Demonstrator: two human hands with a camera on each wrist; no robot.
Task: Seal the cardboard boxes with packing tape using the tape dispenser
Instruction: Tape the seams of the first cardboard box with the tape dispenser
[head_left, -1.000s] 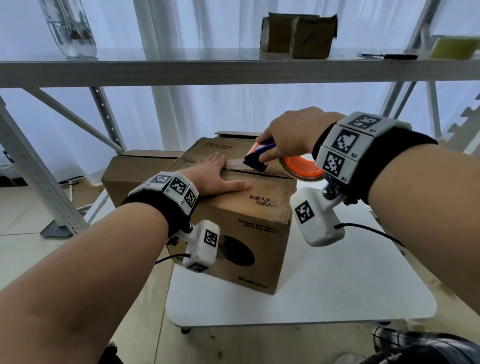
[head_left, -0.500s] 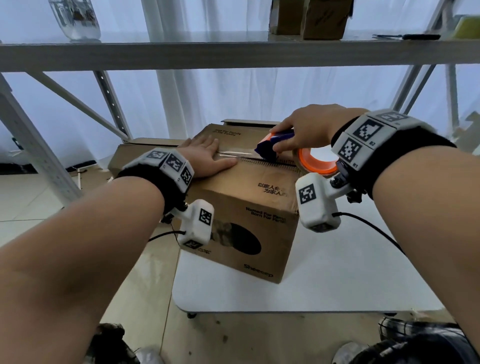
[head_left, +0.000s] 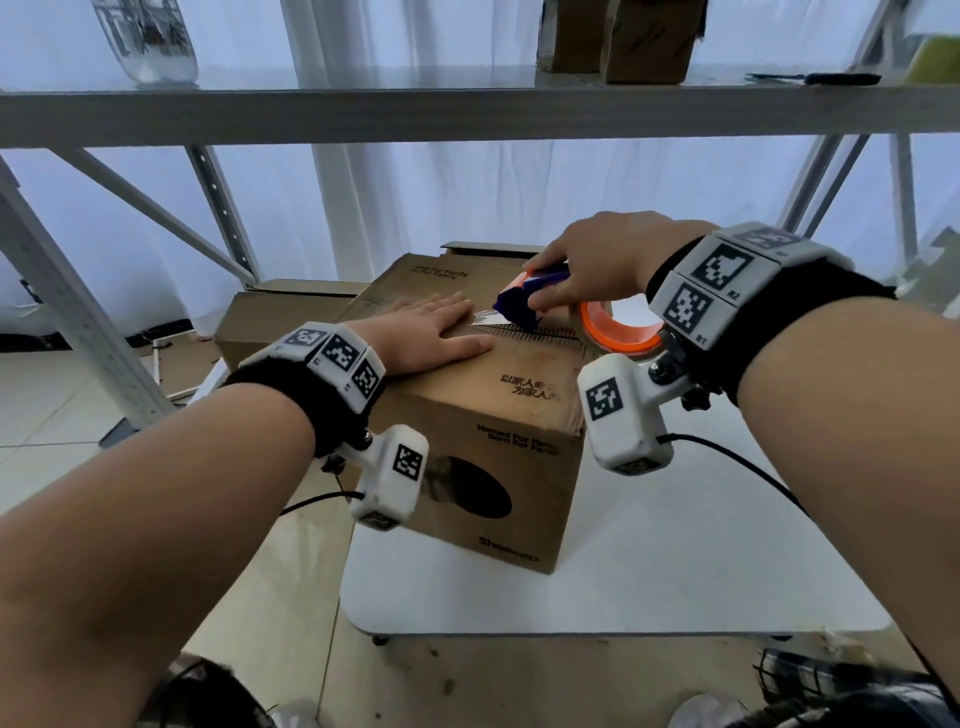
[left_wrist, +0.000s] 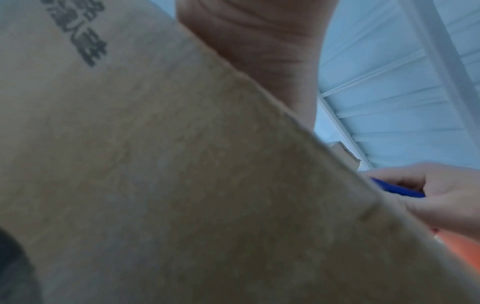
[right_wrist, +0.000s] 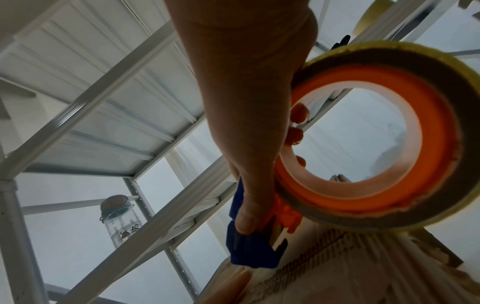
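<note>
A white bench (head_left: 675, 545) holds the big brown box (head_left: 498, 415). More boxes (head_left: 280, 317) sit behind it on the far left. The left hand (head_left: 431, 332) lies flat with straight fingers, pressing the flaps shut. The right hand (head_left: 592, 265) grips the tape dispenser (head_left: 524, 301), which touches the top seam (head_left: 550, 335). A short bit of shiny tape shows there. Most of the seam looks bare, so the job seems only just started.
</note>
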